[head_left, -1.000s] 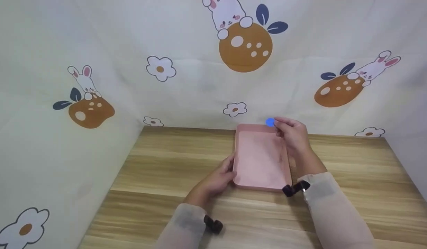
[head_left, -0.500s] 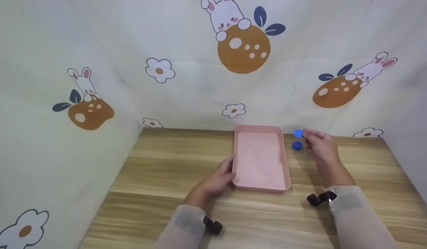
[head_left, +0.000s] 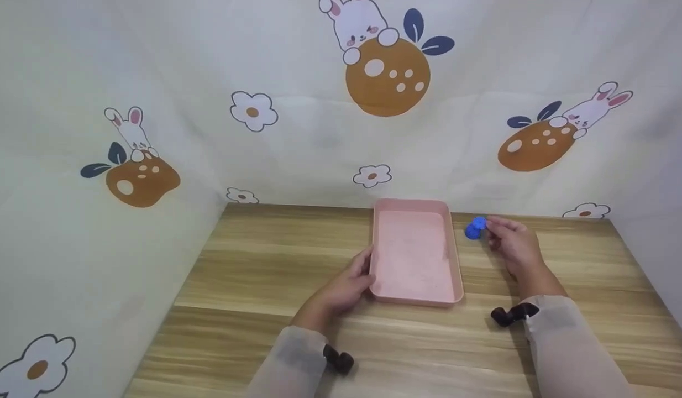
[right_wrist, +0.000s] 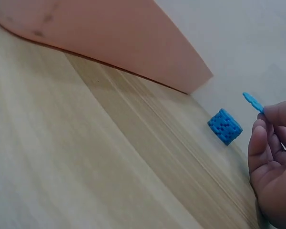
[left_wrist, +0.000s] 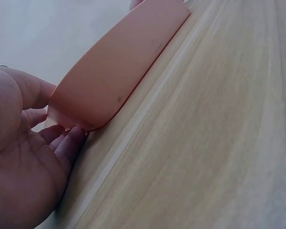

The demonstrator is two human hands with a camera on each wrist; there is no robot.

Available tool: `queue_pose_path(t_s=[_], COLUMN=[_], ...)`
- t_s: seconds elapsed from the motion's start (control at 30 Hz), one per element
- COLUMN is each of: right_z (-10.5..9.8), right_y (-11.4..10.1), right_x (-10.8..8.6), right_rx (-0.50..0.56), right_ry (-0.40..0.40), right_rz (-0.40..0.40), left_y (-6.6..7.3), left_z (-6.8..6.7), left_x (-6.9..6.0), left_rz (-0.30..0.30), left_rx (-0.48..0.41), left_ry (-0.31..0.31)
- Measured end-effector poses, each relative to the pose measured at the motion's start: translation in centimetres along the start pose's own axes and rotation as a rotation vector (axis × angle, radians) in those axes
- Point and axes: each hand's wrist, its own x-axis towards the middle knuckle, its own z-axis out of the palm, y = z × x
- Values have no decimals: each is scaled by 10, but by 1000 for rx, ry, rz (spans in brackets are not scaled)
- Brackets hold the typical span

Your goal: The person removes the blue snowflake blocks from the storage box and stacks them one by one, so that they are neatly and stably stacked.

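Observation:
A shallow pink tray (head_left: 413,260) lies on the wooden table, and its outer wall (left_wrist: 109,62) fills much of the left wrist view. My left hand (head_left: 344,287) grips its left side near the front corner, fingertips low against the wall. To the tray's right, my right hand (head_left: 515,243) pinches a thin blue disc (right_wrist: 252,102) with a scalloped edge between thumb and fingertips. Just beyond and below that disc stands a short blue stack (right_wrist: 225,127) of similar pieces on the table. In the right wrist view a gap shows between disc and stack.
A pale cloth wall (head_left: 313,149) printed with rabbits, oranges and flowers rises along the table's back and sides. The wooden tabletop (head_left: 274,249) extends to the left and front of the tray. Dark wrist cameras (head_left: 340,359) hang from both sleeves.
My right hand has moved from over the tray's back right corner to the right, then slightly down toward the blue stack, carrying the disc. The left hand stays on the tray.

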Motion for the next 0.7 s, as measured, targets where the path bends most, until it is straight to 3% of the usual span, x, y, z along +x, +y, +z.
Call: queue_pose_path(t_s=[0.37, 0.7], right_z=[0, 5], right_y=[4, -13], right_x=[3, -11], right_rx=[-149, -188], right_ry=[-16, -44], right_rz=[1, 7], left_y=[0, 0], left_z=[0, -1], left_x=[0, 0], left_rz=[0, -8], left_rx=[-15, -1], left_ry=[-1, -4])
